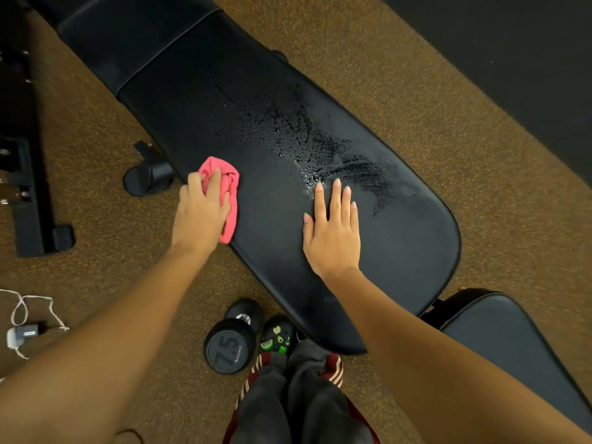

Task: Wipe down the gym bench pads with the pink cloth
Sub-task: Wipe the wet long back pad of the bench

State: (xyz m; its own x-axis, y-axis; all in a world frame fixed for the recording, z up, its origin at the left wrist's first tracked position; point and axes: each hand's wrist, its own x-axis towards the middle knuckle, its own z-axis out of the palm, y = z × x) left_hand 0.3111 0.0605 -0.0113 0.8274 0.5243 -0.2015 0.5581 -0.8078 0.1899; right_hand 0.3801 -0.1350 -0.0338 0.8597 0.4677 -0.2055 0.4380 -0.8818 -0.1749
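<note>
**benchrat:** how's that pink cloth (224, 184) going to handle? looks tiny against the long pad (256, 107)

**wipecrew:** soft and floppy, weighs next to nothing I'd guess, so it bunches up. It sits at the pad's left edge, scrunched under the left hand (200, 216), whose fingers curl over it and press it into the vinyl. Best hold is exactly that, a wad under the palm so it doesn't unfold mid-stroke

**benchrat:** and the other hand?

**wipecrew:** right hand (333, 238) lies flat on the pad, fingers straight, holding nothing, fingertips right at the wet patch (304, 139). That beaded spray looks slick, so the cloth should glide but might smear before it soaks anything up

**benchrat:** anything in the way?

**wipecrew:** on the pad itself, only that right hand, across from the cloth. Down on the speckled floor (400, 91) a dumbbell (232, 344) lies just beside the person's foot (278, 336), a roller foot (149, 176) sticks out near the cloth, and a white cable (22, 334) lies well off to the left. The seat pad (512, 347) at lower right shows no droplets, so probably not yet done
</note>
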